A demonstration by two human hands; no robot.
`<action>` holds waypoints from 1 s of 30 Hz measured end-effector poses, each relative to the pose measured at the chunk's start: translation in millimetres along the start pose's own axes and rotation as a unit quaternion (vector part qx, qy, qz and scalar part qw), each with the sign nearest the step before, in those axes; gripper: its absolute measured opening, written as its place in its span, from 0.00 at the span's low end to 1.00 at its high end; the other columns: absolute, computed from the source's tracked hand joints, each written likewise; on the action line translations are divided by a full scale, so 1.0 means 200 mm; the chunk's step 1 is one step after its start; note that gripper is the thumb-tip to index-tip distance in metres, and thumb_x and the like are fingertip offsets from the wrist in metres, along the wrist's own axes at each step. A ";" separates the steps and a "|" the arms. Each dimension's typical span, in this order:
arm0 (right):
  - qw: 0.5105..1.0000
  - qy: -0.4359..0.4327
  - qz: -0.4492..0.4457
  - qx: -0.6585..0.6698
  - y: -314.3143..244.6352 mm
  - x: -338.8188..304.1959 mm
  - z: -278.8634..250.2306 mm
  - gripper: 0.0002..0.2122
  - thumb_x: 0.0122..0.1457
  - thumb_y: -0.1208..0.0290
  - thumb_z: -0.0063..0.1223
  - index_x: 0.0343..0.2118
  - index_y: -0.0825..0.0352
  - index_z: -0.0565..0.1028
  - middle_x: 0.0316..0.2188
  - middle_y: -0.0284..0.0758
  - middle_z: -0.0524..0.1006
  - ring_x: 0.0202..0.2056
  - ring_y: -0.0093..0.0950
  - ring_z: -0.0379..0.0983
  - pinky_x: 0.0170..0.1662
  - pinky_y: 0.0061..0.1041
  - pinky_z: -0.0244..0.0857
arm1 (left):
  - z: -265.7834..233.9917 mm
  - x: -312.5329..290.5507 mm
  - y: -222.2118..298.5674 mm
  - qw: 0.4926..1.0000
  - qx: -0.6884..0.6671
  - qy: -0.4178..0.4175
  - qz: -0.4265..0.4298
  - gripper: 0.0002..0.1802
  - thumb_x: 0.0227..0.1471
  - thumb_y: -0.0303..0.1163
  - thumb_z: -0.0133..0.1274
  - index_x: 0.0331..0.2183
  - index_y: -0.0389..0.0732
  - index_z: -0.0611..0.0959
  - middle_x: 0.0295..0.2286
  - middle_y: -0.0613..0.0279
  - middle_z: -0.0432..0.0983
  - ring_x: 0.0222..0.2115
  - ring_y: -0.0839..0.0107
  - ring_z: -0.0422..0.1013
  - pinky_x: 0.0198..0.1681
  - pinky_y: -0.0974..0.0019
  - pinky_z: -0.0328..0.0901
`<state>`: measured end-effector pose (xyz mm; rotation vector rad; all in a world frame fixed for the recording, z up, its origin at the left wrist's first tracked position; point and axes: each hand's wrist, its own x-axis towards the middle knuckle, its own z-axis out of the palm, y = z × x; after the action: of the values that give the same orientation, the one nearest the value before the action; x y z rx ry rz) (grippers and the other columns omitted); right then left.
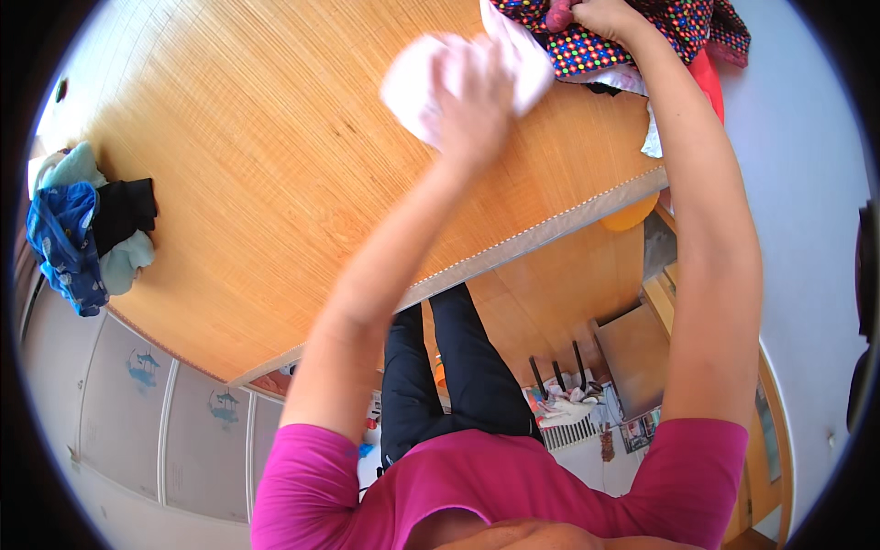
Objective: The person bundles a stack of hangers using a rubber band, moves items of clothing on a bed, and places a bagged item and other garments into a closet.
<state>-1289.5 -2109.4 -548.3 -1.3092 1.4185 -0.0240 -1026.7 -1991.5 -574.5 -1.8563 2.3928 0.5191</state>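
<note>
Shirt (495,481) nearest. Pink cloth (411,82) at wood top's (275,183) far side; left hand (477,115) on it, blurred, grip unclear. Right hand (603,16), apart, clamps dotted garment (582,55), wood top's far right. Cloth likely light, limp: pinch edges.

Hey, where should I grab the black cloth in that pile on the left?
Probably the black cloth's right end, coming from the right: that end juts out past the blue patterned cloth over the wooden surface, while its left side meets the blue one.
</note>
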 end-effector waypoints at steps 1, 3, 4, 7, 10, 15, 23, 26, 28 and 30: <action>1.000 -0.004 -0.018 0.006 -0.01 0.07 0.06 0.16 0.38 0.90 0.36 0.25 0.74 0.79 0.28 0.46 0.82 0.32 0.37 0.80 0.41 0.33 0.73 | 0.10 -0.20 0.18 0.996 -0.052 0.030 0.067 0.23 0.54 0.38 0.46 0.52 0.48 0.76 0.57 0.57 0.63 0.60 0.52 0.57 0.57 0.41 0.57; 1.000 -0.006 -0.022 -0.001 -0.02 0.04 0.03 0.16 0.38 0.90 0.37 0.25 0.74 0.80 0.27 0.46 0.82 0.32 0.37 0.79 0.41 0.34 0.73 | 0.19 -0.59 0.57 0.961 -0.178 0.009 0.213 0.25 0.52 0.36 0.46 0.53 0.52 0.76 0.59 0.63 0.60 0.60 0.53 0.55 0.60 0.40 0.52; 1.000 -0.003 -0.013 0.009 0.01 0.04 0.04 0.16 0.39 0.90 0.37 0.25 0.74 0.80 0.27 0.46 0.82 0.32 0.37 0.79 0.41 0.34 0.73 | 0.19 -0.79 0.67 0.934 -0.242 -0.067 0.255 0.24 0.53 0.35 0.46 0.52 0.53 0.77 0.57 0.63 0.63 0.57 0.55 0.59 0.59 0.46 0.55; 1.000 -0.006 -0.014 0.025 -0.01 0.04 0.07 0.16 0.39 0.91 0.37 0.26 0.75 0.79 0.27 0.46 0.81 0.32 0.37 0.79 0.42 0.35 0.73 | 0.07 -1.12 0.83 0.793 -0.409 -0.281 0.353 0.20 0.56 0.33 0.47 0.50 0.57 0.81 0.51 0.64 0.72 0.48 0.59 0.70 0.55 0.63 0.65; 0.997 -0.012 -0.030 0.073 0.08 0.05 0.03 0.16 0.39 0.91 0.37 0.26 0.75 0.79 0.27 0.46 0.81 0.32 0.37 0.79 0.42 0.35 0.74 | -0.13 -1.03 0.40 0.864 -0.467 -0.028 0.184 0.24 0.49 0.24 0.53 0.47 0.60 0.83 0.49 0.55 0.71 0.46 0.58 0.71 0.52 0.61 0.66; 0.998 -0.007 -0.049 0.043 0.06 0.03 0.04 0.17 0.39 0.90 0.38 0.26 0.72 0.81 0.27 0.44 0.82 0.32 0.33 0.80 0.42 0.33 0.73 | -0.24 -0.72 -1.04 0.964 -0.041 0.250 -0.076 0.24 0.54 0.25 0.50 0.54 0.47 0.75 0.54 0.44 0.62 0.50 0.52 0.68 0.54 0.55 0.64; 0.994 0.051 -0.079 0.050 0.04 0.08 0.11 0.17 0.39 0.91 0.38 0.28 0.74 0.79 0.28 0.45 0.82 0.31 0.36 0.79 0.41 0.35 0.74 | 0.24 -0.47 -0.05 0.990 -0.002 0.084 -0.117 0.27 0.51 0.26 0.47 0.55 0.51 0.73 0.57 0.57 0.63 0.51 0.52 0.67 0.51 0.47 0.65; 0.988 0.051 -0.129 0.070 -0.01 0.09 0.15 0.17 0.38 0.92 0.36 0.27 0.74 0.78 0.27 0.47 0.81 0.30 0.37 0.79 0.40 0.35 0.74 | 0.42 -0.91 0.66 0.946 -0.200 -0.066 0.244 0.25 0.51 0.27 0.49 0.51 0.56 0.78 0.58 0.71 0.64 0.52 0.56 0.66 0.49 0.46 0.66; 0.985 0.072 -0.146 0.060 -0.03 0.09 0.16 0.18 0.38 0.92 0.35 0.29 0.74 0.78 0.27 0.46 0.81 0.31 0.36 0.79 0.40 0.34 0.74 | 0.45 -1.27 0.96 0.862 -0.306 -0.217 0.341 0.18 0.54 0.36 0.50 0.44 0.68 0.83 0.55 0.75 0.68 0.51 0.62 0.67 0.51 0.48 0.66; 0.974 0.164 -0.152 -0.029 0.17 -0.02 0.14 0.18 0.43 0.86 0.43 0.37 0.70 0.79 0.37 0.45 0.81 0.42 0.36 0.77 0.48 0.34 0.71 | 0.16 -1.41 0.98 0.816 -0.422 -0.204 0.339 0.26 0.45 0.28 0.56 0.48 0.62 0.82 0.54 0.68 0.70 0.51 0.60 0.67 0.50 0.57 0.66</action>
<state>-1293.6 -2076.6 -577.0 -1.6150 1.4855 -0.4225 -1142.7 -1677.0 -489.0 -0.7156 2.6028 2.0547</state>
